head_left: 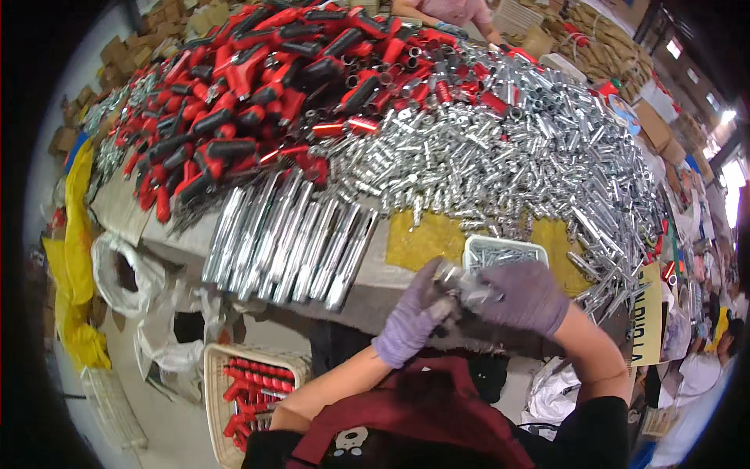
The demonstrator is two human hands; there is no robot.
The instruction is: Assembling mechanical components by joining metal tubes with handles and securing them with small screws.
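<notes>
Both my hands wear purple-grey gloves and meet close together at the table's front edge. Small shiny metal fittings (469, 288) sit between them, blurred, so their exact kind is unclear. My left hand (412, 316) is closed with thumb and fingers around one of these pieces. Closed too, my right hand (527, 297) grips a piece at its fingertips, back of the hand upward. Just beyond the right hand stands a pale tray (470, 244) of small screw-like metal parts. Left of my hands, chrome tubes (277, 242) lie side by side in a row.
A large heap of silver fittings (445, 160) covers the table's middle and right. Red-and-black handles (234, 86) pile up at the far left. A basket of red parts (209, 367) stands low at left, near white bags (168, 332). Another person (449, 12) is across the table.
</notes>
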